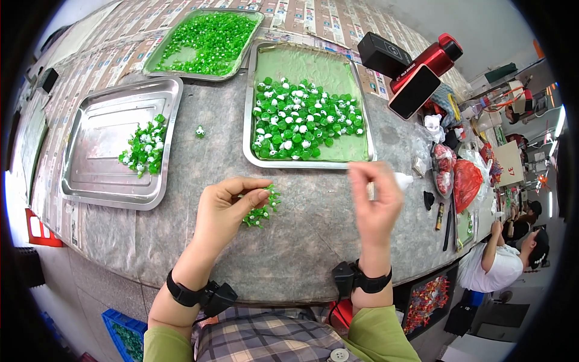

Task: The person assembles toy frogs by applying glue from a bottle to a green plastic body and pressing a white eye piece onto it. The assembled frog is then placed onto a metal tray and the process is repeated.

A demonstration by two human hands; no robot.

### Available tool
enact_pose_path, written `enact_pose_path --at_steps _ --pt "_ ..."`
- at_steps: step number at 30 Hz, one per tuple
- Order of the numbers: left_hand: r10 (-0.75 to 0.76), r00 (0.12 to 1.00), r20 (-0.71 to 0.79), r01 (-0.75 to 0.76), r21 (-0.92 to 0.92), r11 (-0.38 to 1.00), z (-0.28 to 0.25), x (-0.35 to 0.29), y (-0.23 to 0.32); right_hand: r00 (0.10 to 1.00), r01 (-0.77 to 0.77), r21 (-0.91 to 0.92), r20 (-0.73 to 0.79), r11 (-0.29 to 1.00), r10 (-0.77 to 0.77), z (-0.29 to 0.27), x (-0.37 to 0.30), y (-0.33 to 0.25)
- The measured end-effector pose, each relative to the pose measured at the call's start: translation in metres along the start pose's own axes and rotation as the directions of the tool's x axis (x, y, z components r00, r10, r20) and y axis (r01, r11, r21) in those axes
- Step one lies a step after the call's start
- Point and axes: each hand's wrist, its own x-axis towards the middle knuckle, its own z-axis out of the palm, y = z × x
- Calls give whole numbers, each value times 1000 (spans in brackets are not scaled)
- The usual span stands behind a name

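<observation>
My left hand (224,208) is closed in a pinch, thumb against forefinger, over the grey-covered table. Whatever is between those fingertips is too small to make out. Right beside and under them lies a little heap of green plastic pieces (258,216). My right hand (377,202) is raised in front of the middle tray, its fingers curled but smeared by motion. A white bottle (403,180) shows just beyond its knuckles. The middle tray (309,164) holds many round green-and-white pieces (301,120) with black dots, like small eyeballs or heads.
A metal tray (90,151) at left carries a cluster of green-and-white figures (145,145); one figure (200,131) lies alone. Behind stands a tray of green pieces (208,42). Rightward are a phone (415,90), red flask (431,60), black box (384,53), bags (467,184) and a seated person (497,265).
</observation>
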Motion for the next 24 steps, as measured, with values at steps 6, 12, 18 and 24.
enact_pose_path --at_steps 6,12,18,24 --pt "55 998 -12 -56 -107 993 1 0 1 813 -226 -111 -568 968 124 -77 3 72" --pt "24 1000 -10 -25 -197 980 -1 3 -1 821 -571 105 71 814 567 -96 -22 112" --pt "-2 1000 -10 -2 -315 949 0 2 0 804 -594 103 104 798 585 -80 -22 129" --pt "-102 986 133 150 -425 893 1 -2 -4 890 -401 438 -21 805 455 -36 -9 54"
